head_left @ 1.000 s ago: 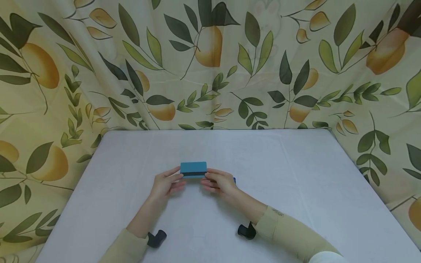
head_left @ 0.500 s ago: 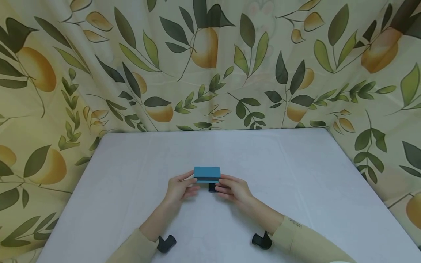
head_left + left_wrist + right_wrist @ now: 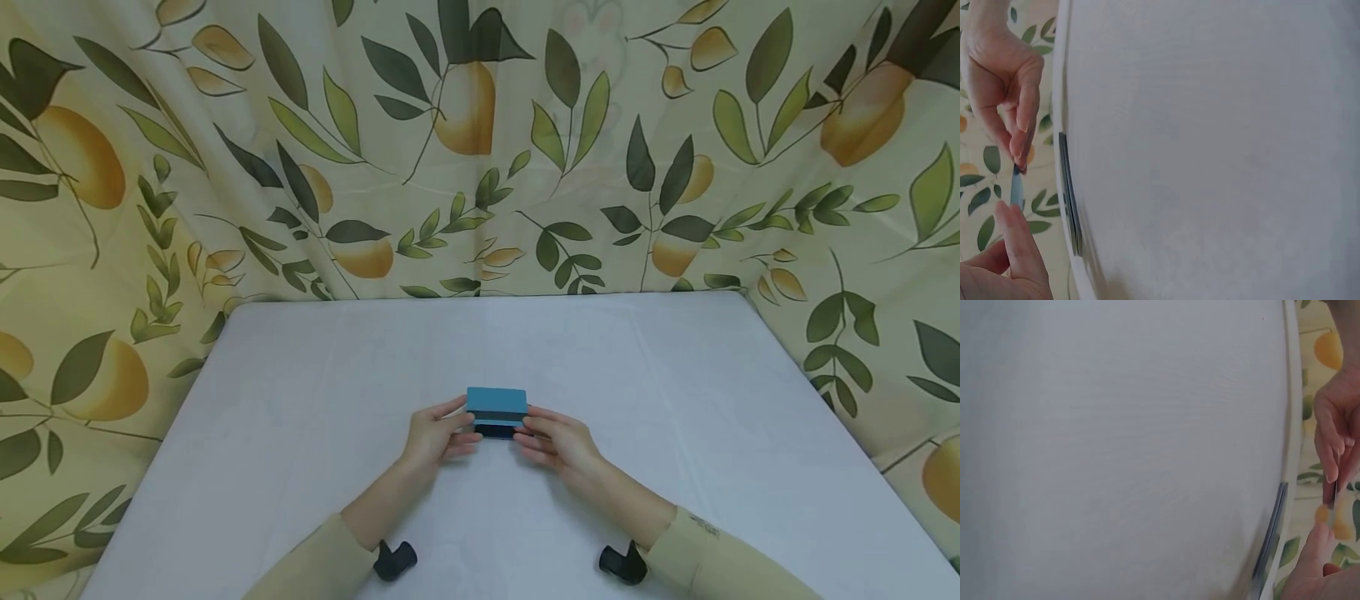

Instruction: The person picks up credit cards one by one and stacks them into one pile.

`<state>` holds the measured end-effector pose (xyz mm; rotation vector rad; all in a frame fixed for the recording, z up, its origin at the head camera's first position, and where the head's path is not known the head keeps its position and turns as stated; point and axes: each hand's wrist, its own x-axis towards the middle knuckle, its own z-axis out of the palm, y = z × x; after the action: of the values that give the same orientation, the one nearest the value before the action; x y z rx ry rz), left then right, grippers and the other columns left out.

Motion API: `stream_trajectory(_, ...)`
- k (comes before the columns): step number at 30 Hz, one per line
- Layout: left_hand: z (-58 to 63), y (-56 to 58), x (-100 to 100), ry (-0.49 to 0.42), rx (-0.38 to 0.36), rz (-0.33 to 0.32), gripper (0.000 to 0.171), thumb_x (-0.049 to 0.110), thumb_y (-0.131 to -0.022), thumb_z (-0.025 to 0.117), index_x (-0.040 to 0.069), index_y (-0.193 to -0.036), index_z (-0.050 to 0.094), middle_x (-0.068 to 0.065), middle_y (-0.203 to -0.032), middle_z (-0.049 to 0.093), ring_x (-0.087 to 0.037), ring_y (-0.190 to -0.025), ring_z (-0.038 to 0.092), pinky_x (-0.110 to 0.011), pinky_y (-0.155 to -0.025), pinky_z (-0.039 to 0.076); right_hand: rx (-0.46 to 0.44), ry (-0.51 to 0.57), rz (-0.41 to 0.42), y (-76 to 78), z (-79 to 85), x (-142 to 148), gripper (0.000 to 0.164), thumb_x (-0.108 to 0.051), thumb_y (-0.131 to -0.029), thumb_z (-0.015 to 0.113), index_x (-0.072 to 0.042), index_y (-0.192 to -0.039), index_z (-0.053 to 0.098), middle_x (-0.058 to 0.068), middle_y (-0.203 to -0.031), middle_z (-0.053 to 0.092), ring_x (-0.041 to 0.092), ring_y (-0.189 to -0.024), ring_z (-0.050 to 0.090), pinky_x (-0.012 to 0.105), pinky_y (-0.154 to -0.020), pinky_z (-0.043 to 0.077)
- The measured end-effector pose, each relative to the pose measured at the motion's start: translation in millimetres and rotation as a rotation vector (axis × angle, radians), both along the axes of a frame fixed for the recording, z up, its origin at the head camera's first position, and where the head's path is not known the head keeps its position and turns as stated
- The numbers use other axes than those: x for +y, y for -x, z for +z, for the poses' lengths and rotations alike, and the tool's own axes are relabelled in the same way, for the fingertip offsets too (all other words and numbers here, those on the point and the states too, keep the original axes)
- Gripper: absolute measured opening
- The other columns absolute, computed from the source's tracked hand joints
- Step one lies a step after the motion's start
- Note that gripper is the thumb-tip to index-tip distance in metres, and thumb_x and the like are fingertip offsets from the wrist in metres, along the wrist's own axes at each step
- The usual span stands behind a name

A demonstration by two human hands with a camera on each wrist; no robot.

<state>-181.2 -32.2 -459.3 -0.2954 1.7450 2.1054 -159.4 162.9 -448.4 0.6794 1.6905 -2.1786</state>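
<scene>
A thin blue card with a black stripe (image 3: 497, 402) is held level above the table between both hands. My left hand (image 3: 437, 439) pinches its left end between thumb and fingers. The right hand (image 3: 562, 440) pinches the opposite end the same way. Just below the card in the head view, a dark flat object (image 3: 493, 432) shows, mostly hidden behind the card and fingertips. From the left wrist view, that dark flat object (image 3: 1070, 194) lies on the table as thin layers, apart from the raised card (image 3: 1017, 189), which appears nearly edge-on.
A white cloth covers the table (image 3: 360, 358), whose far edge meets a curtain (image 3: 420, 217) printed with leaves and fruit. Black wrist cameras hang at the left cuff (image 3: 395, 561) and the right cuff (image 3: 623, 564).
Both hands have carried the card to the right and slightly nearer the person. More of the dark flat object now shows below the card. The grip on the card stays the same.
</scene>
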Motion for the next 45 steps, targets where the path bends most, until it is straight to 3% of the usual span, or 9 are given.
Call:
stream_trajectory(3, -2.5, 0.0, 3, 0.003, 0.004, -0.02, 0.044, 0.007, -0.086, 0.061, 0.003, -0.129, 0.05, -0.024, -0.12, 0.056, -0.02, -0.069, 0.069, -0.033, -0.064, 0.057, -0.011, -0.001, -0.016, -0.9, -1.9, 4, 0.038, -0.006, -0.089, 0.057, 0.001, -0.125, 0.052, 0.01, -0.091, 0.069, 0.019, -0.08, 0.068, 0.035, -0.076, 0.055)
stream_trajectory(17, -8.9, 1.9, 9, 0.024, -0.005, -0.057, 0.045, 0.005, -0.086, 0.06, 0.002, -0.129, 0.049, -0.019, -0.085, 0.069, -0.014, -0.057, 0.066, -0.029, -0.055, 0.057, -0.042, -0.025, -0.015, -3.1, -5.8, 10, 0.038, -0.006, -0.088, 0.058, 0.002, -0.124, 0.051, 0.008, -0.086, 0.069, 0.019, -0.078, 0.068, 0.035, -0.073, 0.056)
stream_trajectory(45, -19.6, 3.1, 13, 0.15, -0.039, -0.063, 0.042, 0.002, -0.086, 0.059, 0.0, -0.127, 0.051, -0.01, -0.071, 0.068, -0.011, -0.049, 0.063, -0.017, -0.041, 0.05, -0.076, -0.14, 0.033, -2.8, -11.2, 11, 0.037, -0.009, -0.086, 0.061, 0.0, -0.122, 0.054, 0.009, -0.083, 0.07, 0.018, -0.068, 0.068, 0.031, -0.06, 0.057)
